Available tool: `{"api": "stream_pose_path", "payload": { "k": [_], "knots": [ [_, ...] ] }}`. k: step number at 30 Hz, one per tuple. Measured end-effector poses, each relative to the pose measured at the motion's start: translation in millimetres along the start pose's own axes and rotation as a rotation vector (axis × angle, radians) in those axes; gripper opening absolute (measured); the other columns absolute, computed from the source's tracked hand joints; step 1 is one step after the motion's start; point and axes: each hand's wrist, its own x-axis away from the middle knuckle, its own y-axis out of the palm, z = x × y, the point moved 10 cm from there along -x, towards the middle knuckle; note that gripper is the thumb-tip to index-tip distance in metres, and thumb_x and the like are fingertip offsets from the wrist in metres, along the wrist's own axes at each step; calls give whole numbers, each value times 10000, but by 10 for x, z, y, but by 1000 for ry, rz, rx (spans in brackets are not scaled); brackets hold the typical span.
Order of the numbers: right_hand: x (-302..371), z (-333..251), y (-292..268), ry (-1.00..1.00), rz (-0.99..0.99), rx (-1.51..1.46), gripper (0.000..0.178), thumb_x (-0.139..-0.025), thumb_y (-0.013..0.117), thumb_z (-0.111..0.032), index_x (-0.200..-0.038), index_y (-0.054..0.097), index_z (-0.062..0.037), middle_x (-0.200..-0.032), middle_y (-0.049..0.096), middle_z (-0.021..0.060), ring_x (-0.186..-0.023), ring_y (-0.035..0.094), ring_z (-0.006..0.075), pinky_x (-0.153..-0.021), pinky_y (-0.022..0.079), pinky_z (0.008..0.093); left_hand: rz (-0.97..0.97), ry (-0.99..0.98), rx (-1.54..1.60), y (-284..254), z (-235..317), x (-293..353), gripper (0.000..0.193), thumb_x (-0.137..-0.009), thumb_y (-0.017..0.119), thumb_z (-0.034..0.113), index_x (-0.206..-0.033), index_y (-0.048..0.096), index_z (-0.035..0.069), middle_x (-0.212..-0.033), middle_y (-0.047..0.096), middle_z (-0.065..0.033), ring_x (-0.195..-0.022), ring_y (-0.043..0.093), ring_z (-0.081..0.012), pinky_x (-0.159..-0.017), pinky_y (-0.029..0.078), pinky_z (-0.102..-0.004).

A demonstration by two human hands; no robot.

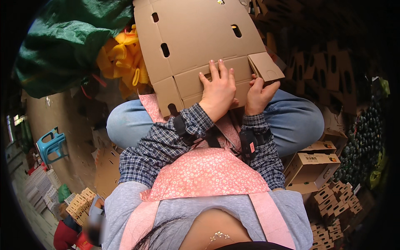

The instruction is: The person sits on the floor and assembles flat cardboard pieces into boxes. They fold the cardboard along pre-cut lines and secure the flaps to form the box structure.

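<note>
- The flat die-cut cardboard box blank rests across the seated person's lap, tilted toward them, which keeps its folds in reach.
- The left hand lies open, fingers spread, pinning a bottom panel flat.
- The right hand pinches the small end flap, thumb and fingers clamped on its base.

We are sitting over a dusty concrete floor, seeing a blue plastic stool at left, a green tarp above, and folded cardboard boxes stacking up at right.
</note>
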Motion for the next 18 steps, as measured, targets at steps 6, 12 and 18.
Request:
{"api": "stream_pose_path", "payload": {
  "k": [6,12,18],
  "knots": [
    [60,75,42,91,21,-228,357,-839,468,65,-1185,407,3,-933,590,86,-719,571,141,-626,464,230,26,1,-9,-14,-15,4,899,-647,763,481,-1339,449,1,-1394,344,-295,-1291,326,-491,-877,419,-660],
    [79,271,52,377,-119,-371,188,-892,573,-1,-1075,547,-37,-907,600,34,-745,575,114,-614,453,222,38,-5,4,-16,-5,10,894,-638,768,477,-1335,459,9,-1397,343,-291,-1299,315,-490,-881,421,-655],
    [102,375,-11,585,-122,-367,127,-903,617,-90,-1007,586,-24,-883,627,34,-732,589,118,-600,463,219,49,-27,-11,-34,-2,22,888,-646,770,464,-1341,453,12,-1401,340,-284,-1301,311,-488,-892,414,-656]
  ]
}}
